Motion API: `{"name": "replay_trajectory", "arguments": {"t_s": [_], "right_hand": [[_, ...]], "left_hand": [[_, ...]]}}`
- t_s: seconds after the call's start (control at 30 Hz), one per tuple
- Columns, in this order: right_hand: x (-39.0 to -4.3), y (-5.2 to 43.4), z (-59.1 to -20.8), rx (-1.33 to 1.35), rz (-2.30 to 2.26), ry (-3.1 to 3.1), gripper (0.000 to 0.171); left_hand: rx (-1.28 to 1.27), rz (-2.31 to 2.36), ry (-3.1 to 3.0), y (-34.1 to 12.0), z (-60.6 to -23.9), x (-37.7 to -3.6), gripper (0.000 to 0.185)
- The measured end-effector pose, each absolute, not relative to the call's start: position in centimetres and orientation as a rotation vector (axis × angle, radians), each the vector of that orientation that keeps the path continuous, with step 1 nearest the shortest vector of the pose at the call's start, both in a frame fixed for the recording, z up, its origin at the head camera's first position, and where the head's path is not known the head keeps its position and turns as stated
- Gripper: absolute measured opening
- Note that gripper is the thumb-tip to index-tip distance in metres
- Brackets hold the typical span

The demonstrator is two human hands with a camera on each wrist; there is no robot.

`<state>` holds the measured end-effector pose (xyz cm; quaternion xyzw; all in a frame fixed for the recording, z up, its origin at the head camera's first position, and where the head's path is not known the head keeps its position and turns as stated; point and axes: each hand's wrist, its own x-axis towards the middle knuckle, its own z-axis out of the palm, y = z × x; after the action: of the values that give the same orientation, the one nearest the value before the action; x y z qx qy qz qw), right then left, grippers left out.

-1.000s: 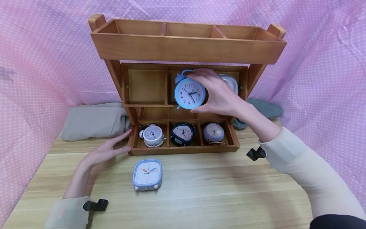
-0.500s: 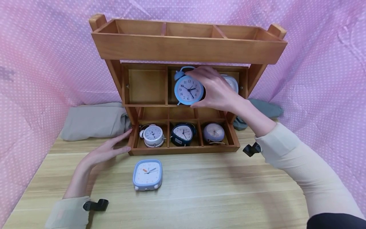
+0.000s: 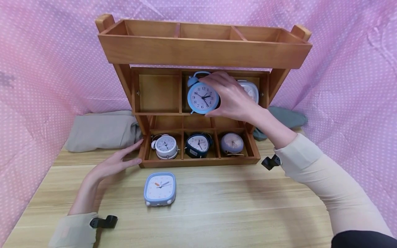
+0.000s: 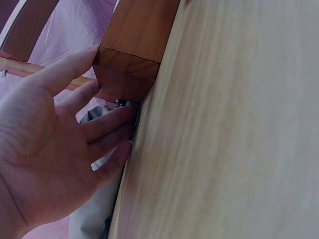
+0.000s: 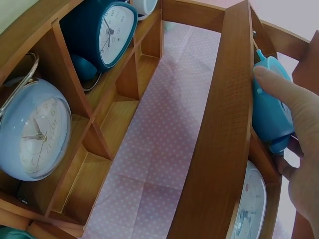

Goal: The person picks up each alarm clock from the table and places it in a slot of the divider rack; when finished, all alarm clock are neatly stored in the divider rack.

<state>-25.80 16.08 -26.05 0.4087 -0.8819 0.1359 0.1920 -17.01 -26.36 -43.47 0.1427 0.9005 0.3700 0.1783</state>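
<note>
My right hand [image 3: 231, 98] grips a light blue twin-bell alarm clock [image 3: 202, 97] in the middle compartment of the middle tier of a wooden three-tier shelf [image 3: 198, 51]. In the right wrist view my fingers [image 5: 286, 97] curl over the blue clock [image 5: 269, 112] behind the shelf board. My left hand [image 3: 114, 163] lies flat on the table, fingertips [image 4: 87, 57] touching the shelf's lower left corner [image 4: 129, 69]. A square pale blue clock [image 3: 160, 188] lies face up on the table in front of the shelf.
The bottom tier holds a white bell clock [image 3: 166, 147], a dark blue clock [image 3: 198, 144] and a lilac round clock [image 3: 232, 144]. A white clock [image 3: 249, 90] stands in the middle tier's right compartment. Folded grey cloths [image 3: 102, 131] lie beside the shelf. Pink dotted fabric [image 3: 46, 69] surrounds the wooden table [image 3: 232, 213].
My right hand has carried the blue bell clock up and back into the middle compartment of the middle tier. The left hand has stayed in place.
</note>
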Motion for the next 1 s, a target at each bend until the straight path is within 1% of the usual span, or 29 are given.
{"name": "replay_trajectory", "arguments": {"t_s": [0.4, 1.0], "right_hand": [[-25.88, 15.97, -26.25, 1.149, 0.35, -2.475, 0.101], [-25.68, 15.9, -26.38, 1.149, 0.325, -2.49, 0.11]], "left_hand": [[0.391, 1.049, 2.544, -26.37, -43.56, -17.07, 0.077], [0.399, 1.056, 2.537, -26.45, -43.64, -17.04, 0.077]]}}
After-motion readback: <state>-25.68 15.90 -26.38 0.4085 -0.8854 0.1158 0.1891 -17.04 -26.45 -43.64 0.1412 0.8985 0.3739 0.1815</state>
